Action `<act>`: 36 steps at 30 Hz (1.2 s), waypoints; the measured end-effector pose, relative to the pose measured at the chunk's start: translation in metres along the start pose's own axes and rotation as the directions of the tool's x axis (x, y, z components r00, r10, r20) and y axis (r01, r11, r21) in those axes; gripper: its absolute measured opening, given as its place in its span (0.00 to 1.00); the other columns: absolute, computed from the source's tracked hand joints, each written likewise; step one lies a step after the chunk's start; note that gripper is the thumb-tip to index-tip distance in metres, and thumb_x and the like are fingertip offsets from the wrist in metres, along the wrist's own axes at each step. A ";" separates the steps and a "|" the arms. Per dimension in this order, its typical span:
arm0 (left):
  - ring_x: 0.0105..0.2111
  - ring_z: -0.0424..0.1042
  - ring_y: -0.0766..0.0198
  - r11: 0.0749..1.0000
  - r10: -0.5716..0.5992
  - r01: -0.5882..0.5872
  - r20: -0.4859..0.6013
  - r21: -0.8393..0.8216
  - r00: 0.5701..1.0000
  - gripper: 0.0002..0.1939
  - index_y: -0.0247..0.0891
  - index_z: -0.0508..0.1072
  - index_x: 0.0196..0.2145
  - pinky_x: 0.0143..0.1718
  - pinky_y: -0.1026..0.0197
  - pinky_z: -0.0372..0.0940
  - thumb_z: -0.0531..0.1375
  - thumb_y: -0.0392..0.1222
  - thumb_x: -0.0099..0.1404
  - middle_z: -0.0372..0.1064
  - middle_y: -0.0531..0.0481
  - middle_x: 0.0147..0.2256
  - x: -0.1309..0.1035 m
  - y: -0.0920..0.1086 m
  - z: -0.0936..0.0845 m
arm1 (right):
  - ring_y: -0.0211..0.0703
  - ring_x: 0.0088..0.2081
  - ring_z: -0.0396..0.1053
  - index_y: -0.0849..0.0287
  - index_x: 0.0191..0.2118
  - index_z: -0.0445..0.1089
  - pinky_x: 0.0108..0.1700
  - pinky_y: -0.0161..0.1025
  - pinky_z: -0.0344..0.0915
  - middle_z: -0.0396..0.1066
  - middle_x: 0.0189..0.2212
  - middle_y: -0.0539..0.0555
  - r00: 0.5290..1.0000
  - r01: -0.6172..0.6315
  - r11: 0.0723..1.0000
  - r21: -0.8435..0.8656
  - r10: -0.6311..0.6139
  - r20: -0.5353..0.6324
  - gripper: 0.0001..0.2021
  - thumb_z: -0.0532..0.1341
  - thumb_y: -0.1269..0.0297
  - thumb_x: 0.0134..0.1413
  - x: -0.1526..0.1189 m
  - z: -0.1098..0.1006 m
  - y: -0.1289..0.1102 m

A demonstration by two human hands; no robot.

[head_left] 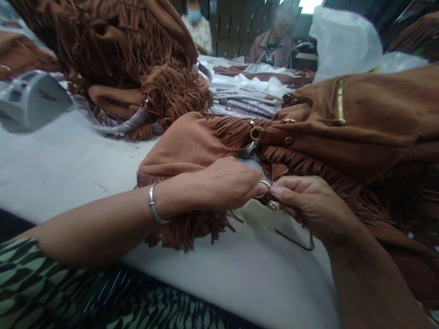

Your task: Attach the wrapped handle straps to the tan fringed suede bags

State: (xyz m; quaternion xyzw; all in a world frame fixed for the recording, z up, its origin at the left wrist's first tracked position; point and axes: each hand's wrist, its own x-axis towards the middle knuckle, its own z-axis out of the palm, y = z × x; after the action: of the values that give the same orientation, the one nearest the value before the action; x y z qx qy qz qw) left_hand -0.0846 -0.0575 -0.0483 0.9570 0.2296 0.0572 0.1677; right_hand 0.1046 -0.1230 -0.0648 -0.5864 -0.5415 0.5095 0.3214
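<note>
A: What are the hands doing?
B: The left hand [226, 180] has its fingers closed on a round, gold-coloured metal ring [263, 188]. The right hand [305, 196] has its fingers pinched together on a small brown strip at the ring's edge.
A: Where is the ring?
B: Just to the right of the soft, light-brown bag with long fringe [181, 141]. The fingers hide some of it.
A: Does anything cover that light-brown bag?
B: Yes, the left arm, with a shiny silver bracelet [154, 203], goes across its front.
A: What else is around the light-brown bag?
B: A big brown bag with a gold zipper [370, 114] crowds its right side. A tall heap of brown fringed bags [126, 41] blocks the view behind it. A grey, rounded, hard thing [37, 103] is on the left of it. Flat, clear-wrapped bundles [243, 101] lie behind it, to the right.
A: What is under it?
B: A white tabletop [85, 169].
</note>
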 end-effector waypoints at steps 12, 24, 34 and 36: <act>0.29 0.69 0.56 0.966 -0.010 0.069 -0.231 0.249 0.973 0.09 0.33 0.67 0.35 0.27 0.58 0.58 0.54 0.42 0.61 0.69 0.46 0.30 -0.007 0.009 0.042 | 0.29 0.15 0.45 0.62 0.22 0.67 0.16 0.31 0.39 0.53 0.12 0.45 1.000 -0.012 1.000 0.002 0.012 0.009 0.20 0.62 0.49 0.50 -0.005 0.003 -0.002; 0.28 0.69 0.57 0.974 -0.180 0.217 -0.360 0.064 0.916 0.09 0.35 0.71 0.28 0.28 0.58 0.59 0.52 0.38 0.57 0.70 0.45 0.27 0.001 0.012 0.048 | 0.33 0.18 0.50 0.59 0.16 0.58 0.20 0.34 0.48 0.52 0.14 0.46 0.901 0.228 0.898 -0.378 -0.341 -0.267 0.22 0.55 0.57 0.59 0.004 0.032 0.000; 0.16 0.57 0.65 0.969 -0.239 0.213 -0.249 -0.126 0.938 0.10 0.39 0.69 0.20 0.19 0.62 0.49 0.54 0.43 0.54 0.62 0.52 0.16 0.000 0.010 0.035 | 0.36 0.17 0.56 0.58 0.17 0.63 0.24 0.38 0.49 0.57 0.13 0.49 0.709 0.236 0.573 -0.785 -0.654 -0.265 0.21 0.54 0.61 0.61 -0.018 0.045 -0.004; 0.17 0.59 0.66 0.974 -0.203 0.165 -0.284 -0.152 0.937 0.08 0.39 0.69 0.21 0.20 0.63 0.50 0.54 0.42 0.53 0.63 0.53 0.17 -0.002 0.007 0.036 | 0.35 0.18 0.57 0.58 0.18 0.64 0.24 0.38 0.50 0.58 0.13 0.49 0.702 0.292 0.573 -0.765 -0.672 -0.235 0.20 0.54 0.61 0.62 -0.019 0.045 -0.004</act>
State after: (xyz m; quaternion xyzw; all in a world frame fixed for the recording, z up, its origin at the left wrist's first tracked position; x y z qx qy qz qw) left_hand -0.0767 -0.0749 -0.0801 0.8991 0.3369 0.1992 0.1958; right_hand 0.0629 -0.1480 -0.0687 -0.5929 -0.7275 -0.0093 0.3451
